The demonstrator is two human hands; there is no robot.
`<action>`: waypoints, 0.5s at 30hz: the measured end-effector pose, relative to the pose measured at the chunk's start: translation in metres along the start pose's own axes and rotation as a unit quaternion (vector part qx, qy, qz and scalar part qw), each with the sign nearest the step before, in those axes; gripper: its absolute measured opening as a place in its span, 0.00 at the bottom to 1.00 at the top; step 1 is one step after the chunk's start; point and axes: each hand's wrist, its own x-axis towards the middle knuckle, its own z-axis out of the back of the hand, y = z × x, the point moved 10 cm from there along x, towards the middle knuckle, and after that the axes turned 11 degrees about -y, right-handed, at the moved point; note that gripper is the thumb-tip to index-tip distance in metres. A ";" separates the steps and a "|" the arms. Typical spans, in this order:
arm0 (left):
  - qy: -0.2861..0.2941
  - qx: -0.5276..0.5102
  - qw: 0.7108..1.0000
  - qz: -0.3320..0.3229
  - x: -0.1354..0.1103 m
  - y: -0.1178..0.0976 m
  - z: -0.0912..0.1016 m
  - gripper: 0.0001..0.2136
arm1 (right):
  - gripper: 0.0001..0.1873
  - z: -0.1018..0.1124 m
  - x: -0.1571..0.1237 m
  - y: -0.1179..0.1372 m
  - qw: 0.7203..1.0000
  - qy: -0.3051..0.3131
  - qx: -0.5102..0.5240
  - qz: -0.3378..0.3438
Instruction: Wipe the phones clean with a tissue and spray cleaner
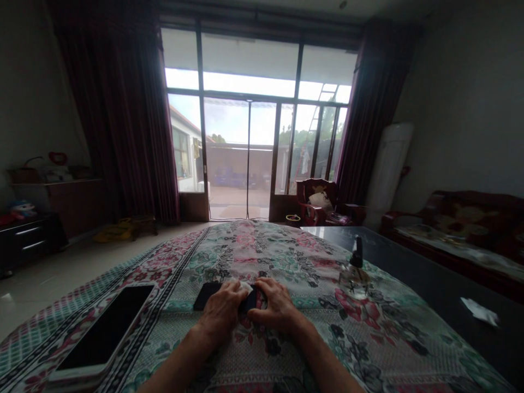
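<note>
A small black phone [207, 295] lies on the flowered cloth [286, 251] in front of me. My left hand [223, 311] rests on the phone with its fingers curled, pressing a small white wipe [244, 286] against it. From the other side my right hand [275, 305] grips the phone's right end, fingers closed. A larger white-edged phone [104, 333] with a dark screen lies on the cloth to the left, apart from both hands.
A small clear spray bottle [354, 273] with a black top stands on the cloth to the right. A crumpled white tissue [478, 312] lies on the dark table [429, 284]. A sofa [470, 229] stands at the right, cabinets [36, 229] at the left, glass doors [249, 153] ahead.
</note>
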 end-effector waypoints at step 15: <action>-0.008 0.094 0.987 0.133 -0.003 0.059 0.011 0.18 | 0.34 0.001 0.001 0.000 1.000 0.002 0.000 -0.002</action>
